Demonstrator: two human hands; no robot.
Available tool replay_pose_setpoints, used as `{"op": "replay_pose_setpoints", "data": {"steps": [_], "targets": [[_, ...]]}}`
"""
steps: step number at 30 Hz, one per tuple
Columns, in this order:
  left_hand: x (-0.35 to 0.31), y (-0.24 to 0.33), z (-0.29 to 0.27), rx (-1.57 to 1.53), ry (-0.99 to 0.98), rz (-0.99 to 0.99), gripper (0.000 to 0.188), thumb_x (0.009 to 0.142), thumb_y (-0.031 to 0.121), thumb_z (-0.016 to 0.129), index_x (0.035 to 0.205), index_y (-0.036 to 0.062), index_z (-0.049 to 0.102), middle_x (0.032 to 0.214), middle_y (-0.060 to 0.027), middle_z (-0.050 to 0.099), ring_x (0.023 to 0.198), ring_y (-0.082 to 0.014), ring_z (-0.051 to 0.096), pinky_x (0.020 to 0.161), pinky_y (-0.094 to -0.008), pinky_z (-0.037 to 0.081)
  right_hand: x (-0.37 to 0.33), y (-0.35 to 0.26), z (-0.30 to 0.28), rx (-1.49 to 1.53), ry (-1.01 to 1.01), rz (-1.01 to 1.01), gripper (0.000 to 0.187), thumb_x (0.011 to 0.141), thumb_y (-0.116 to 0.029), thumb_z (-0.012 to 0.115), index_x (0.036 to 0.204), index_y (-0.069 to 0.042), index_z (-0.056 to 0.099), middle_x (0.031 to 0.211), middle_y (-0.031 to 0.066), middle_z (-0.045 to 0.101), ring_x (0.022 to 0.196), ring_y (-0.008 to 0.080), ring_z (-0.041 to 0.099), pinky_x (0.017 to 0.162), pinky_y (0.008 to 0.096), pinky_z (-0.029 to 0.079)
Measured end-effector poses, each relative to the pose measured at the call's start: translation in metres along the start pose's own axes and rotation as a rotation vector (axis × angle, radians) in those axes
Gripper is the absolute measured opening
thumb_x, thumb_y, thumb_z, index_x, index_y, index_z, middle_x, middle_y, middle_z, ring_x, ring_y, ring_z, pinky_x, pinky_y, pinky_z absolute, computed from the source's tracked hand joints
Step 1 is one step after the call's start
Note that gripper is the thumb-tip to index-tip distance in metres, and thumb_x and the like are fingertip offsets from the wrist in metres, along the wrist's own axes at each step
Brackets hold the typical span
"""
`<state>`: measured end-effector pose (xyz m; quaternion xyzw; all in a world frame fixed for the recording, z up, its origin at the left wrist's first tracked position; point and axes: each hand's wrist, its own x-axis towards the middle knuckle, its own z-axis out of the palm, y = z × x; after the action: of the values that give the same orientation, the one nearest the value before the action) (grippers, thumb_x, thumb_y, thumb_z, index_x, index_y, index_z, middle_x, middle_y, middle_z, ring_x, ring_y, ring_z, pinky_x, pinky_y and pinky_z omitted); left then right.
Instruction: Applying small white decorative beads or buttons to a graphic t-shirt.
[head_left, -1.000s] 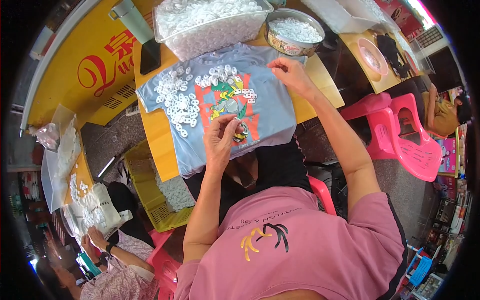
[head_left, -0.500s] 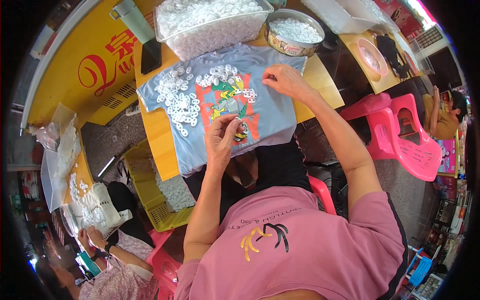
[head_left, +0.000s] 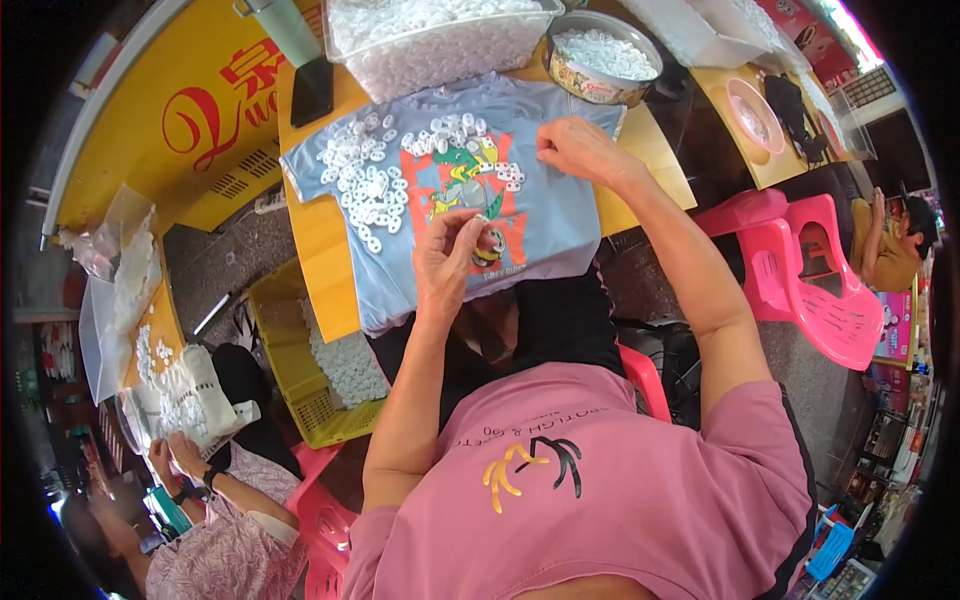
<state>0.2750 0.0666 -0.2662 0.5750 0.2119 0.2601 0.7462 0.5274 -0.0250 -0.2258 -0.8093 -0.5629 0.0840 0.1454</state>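
A light blue T-shirt (head_left: 560, 215) with an orange and green print lies spread over the yellow table (head_left: 315, 240). Many small white rings (head_left: 372, 185) are scattered on it. My left hand (head_left: 448, 262) hovers over the shirt's lower print, fingers pinched on a small white ring. My right hand (head_left: 572, 150) rests on the shirt's right side near a cluster of rings (head_left: 512, 177), fingertips curled together; whether it holds anything I cannot tell.
A clear plastic bin (head_left: 440, 45) and a round tin bowl (head_left: 602, 62), both full of white rings, stand at the table's far edge. A yellow crate (head_left: 320, 380) sits below left. Pink chairs (head_left: 800, 270) stand right. Another person (head_left: 220, 540) works at lower left.
My right hand has slid down and left across the shirt toward the ring cluster. My left hand stays over the print, pinching.
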Motion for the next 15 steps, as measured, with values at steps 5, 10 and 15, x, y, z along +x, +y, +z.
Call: {"op": "replay_pose_setpoints", "data": {"steps": [5, 10, 15], "targets": [[0.006, -0.004, -0.004, -0.131, 0.015, 0.014, 0.015, 0.094, 0.010, 0.060, 0.105, -0.0009, 0.060, 0.089, -0.0084, 0.067, 0.076, -0.0119, 0.065, 0.069, -0.0243, 0.052, 0.000, -0.007, -0.001, -0.103, 0.078, -0.097, 0.015, 0.080, -0.014, 0.062, 0.083, 0.000, 0.061, 0.080, 0.0180, 0.066, 0.077, 0.0375, 0.064, 0.067, 0.0447, 0.050], [0.007, -0.006, -0.006, -0.214, 0.029, 0.003, 0.016, 0.093, 0.010, 0.063, 0.105, -0.0005, 0.060, 0.091, -0.0092, 0.068, 0.077, -0.0120, 0.065, 0.073, -0.0250, 0.052, -0.009, -0.002, 0.008, 0.112, 0.182, -0.064, 0.015, 0.081, -0.012, 0.060, 0.088, 0.001, 0.062, 0.076, 0.0174, 0.065, 0.072, 0.0337, 0.064, 0.065, 0.0409, 0.049], [0.008, -0.006, -0.007, -0.229, 0.034, 0.017, 0.016, 0.093, 0.011, 0.064, 0.104, 0.0000, 0.061, 0.090, -0.0086, 0.067, 0.078, -0.0118, 0.065, 0.073, -0.0250, 0.052, -0.018, -0.002, 0.014, 0.279, 0.283, -0.054, 0.019, 0.085, -0.012, 0.061, 0.099, 0.000, 0.065, 0.071, 0.0122, 0.063, 0.065, 0.0201, 0.062, 0.063, 0.0330, 0.049]]}}
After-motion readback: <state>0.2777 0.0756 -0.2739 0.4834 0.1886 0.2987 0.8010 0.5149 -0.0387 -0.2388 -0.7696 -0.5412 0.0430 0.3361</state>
